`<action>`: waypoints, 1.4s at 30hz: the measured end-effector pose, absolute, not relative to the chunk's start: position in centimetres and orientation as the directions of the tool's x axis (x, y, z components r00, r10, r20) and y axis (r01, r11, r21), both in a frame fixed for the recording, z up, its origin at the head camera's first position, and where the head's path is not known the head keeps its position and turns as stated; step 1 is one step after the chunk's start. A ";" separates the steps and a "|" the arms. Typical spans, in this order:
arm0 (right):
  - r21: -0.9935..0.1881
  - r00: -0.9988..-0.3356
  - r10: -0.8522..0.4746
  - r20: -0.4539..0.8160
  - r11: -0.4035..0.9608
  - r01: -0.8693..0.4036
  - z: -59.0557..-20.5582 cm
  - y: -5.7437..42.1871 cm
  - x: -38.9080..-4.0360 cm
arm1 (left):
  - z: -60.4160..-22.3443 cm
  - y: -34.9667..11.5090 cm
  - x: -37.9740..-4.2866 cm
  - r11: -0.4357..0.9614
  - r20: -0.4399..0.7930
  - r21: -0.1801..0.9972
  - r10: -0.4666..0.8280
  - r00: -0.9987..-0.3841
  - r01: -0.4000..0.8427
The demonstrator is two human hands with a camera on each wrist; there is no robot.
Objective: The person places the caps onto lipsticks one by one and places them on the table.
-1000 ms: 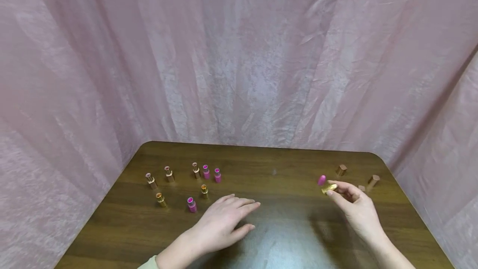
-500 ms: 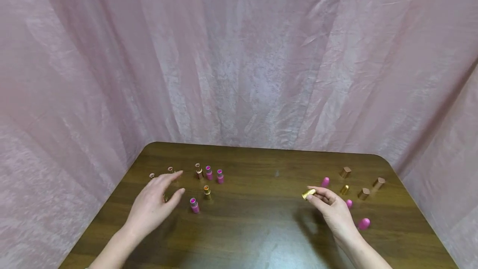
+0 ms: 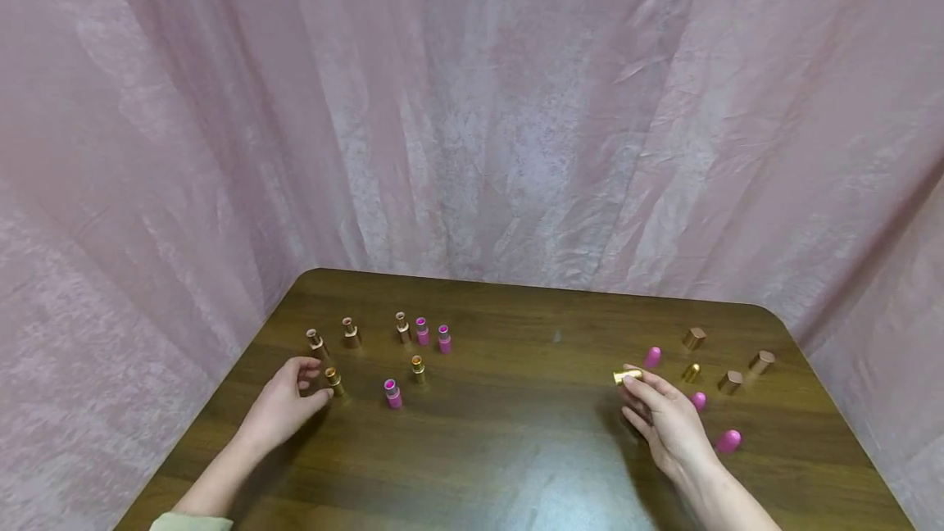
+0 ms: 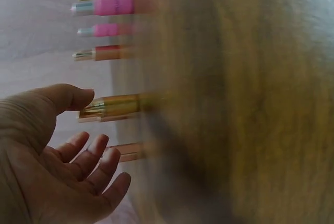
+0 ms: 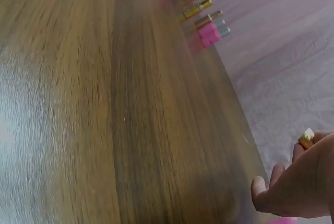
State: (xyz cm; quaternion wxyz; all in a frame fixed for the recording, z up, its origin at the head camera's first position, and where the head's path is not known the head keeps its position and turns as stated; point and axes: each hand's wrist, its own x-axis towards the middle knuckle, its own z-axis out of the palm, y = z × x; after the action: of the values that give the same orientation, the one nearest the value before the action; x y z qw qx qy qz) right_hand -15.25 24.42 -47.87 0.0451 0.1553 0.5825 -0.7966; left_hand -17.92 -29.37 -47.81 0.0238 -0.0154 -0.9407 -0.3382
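My left hand (image 3: 283, 404) is beside an uncapped gold lipstick tube (image 3: 335, 382) that stands upright on the table. Its thumb and fingers spread around the tube, thumb tip at the tube's top in the left wrist view, the other fingers apart from it. My right hand (image 3: 667, 424) pinches a shiny gold lipstick cap (image 3: 628, 377) between thumb and fingers above the table's right side. In the right wrist view only a bit of this cap (image 5: 307, 139) shows past the hand. A second gold tube (image 3: 418, 369) stands right of the first.
More uncapped tubes stand on the left: rose-gold ones (image 3: 351, 333) and pink ones (image 3: 393, 394). On the right are pink caps (image 3: 728, 441), rose-gold caps (image 3: 731, 383) and another gold cap (image 3: 691, 373). A pink curtain (image 3: 516, 146) hangs behind the wooden table (image 3: 516, 433).
My left hand has moved left from the table's middle to the gold tube. My right hand has brought the gold cap a little left, uncovering caps behind it.
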 end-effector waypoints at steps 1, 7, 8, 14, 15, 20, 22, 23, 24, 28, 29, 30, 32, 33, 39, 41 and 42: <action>-0.900 -0.944 0.101 -0.314 -0.347 0.263 -47.9 24.4 -15.3 | -48.1 -29.4 -17.9 0.777 0.052 0.628 0.006 -0.999 0.037; -0.854 -0.933 0.075 -0.351 -0.435 0.286 -47.9 24.3 -15.3 | -49.4 -29.0 -18.5 0.813 0.065 0.583 -0.027 -0.997 0.016; -0.850 -0.932 0.074 -0.353 -0.442 0.287 -47.9 24.4 -15.3 | -49.6 -28.9 -18.6 0.816 0.070 0.578 -0.029 -0.997 0.017; -0.802 -0.926 0.048 -0.375 -0.518 0.298 -47.8 25.0 -14.9 | -50.1 -27.8 -19.5 0.799 0.074 0.601 -0.025 -0.997 0.024; -0.792 -0.925 0.040 -0.379 -0.531 0.302 -47.8 25.1 -14.8 | -50.1 -27.7 -19.5 0.796 0.071 0.605 -0.030 -0.997 0.019; -0.776 -0.924 0.018 -0.382 -0.549 0.310 -48.2 25.2 -14.9 | -50.3 -27.5 -19.6 0.809 0.066 0.588 -0.054 -0.996 -0.005; -0.778 -0.923 0.020 -0.384 -0.545 0.312 -48.2 25.2 -14.9 | -50.3 -27.5 -19.7 0.822 0.067 0.570 -0.055 -0.996 -0.007; -0.777 -0.922 0.022 -0.386 -0.546 0.313 -48.2 25.2 -14.9 | -50.4 -27.5 -19.7 0.828 0.066 0.561 -0.056 -0.996 -0.010; -0.775 -0.920 0.025 -0.391 -0.549 0.314 -48.2 25.2 -14.9 | -50.4 -27.5 -19.7 0.834 0.067 0.552 -0.055 -0.996 -0.009; -0.774 -0.917 0.032 -0.397 -0.549 0.316 -48.2 25.1 -15.0 | -50.8 -27.8 -19.9 0.851 0.073 0.525 -0.055 -0.996 -0.008; -0.775 -0.917 0.033 -0.398 -0.547 0.317 -48.2 25.1 -15.0 | -50.9 -27.8 -19.9 0.852 0.077 0.523 -0.055 -0.996 -0.007; -0.777 -0.917 0.034 -0.398 -0.544 0.317 -48.2 25.0 -15.0 | -50.9 -27.9 -19.9 0.850 0.079 0.526 -0.056 -0.995 -0.006; -0.784 -0.919 0.034 -0.394 -0.535 0.316 -48.2 24.9 -15.1 | -50.8 -28.2 -19.8 0.838 0.081 0.545 -0.053 -0.995 -0.001; -0.787 -0.919 0.035 -0.392 -0.530 0.316 -48.1 24.8 -15.1 | -50.7 -28.3 -19.7 0.831 0.078 0.557 -0.055 -0.995 -0.002; -0.796 -0.922 0.034 -0.386 -0.518 0.314 -48.1 24.3 -15.2 | -48.9 -28.5 -18.9 0.780 0.078 0.626 -0.053 -0.996 0.007; -0.801 -0.924 0.038 -0.381 -0.512 0.309 -48.1 24.2 -15.2 | -47.9 -28.1 -18.9 0.773 0.101 0.633 -0.042 -0.994 0.031; -0.804 -0.925 0.042 -0.379 -0.510 0.306 -48.1 24.2 -15.2 | -47.4 -28.0 -18.8 0.773 0.116 0.633 -0.036 -0.993 0.046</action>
State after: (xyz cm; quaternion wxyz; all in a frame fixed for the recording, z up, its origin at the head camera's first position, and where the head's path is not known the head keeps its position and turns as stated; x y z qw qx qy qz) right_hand -15.21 24.21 -48.12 0.0775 0.1782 0.4888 -0.8505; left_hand -18.80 -27.95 -47.40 0.0609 -0.0025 -0.9396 -0.3369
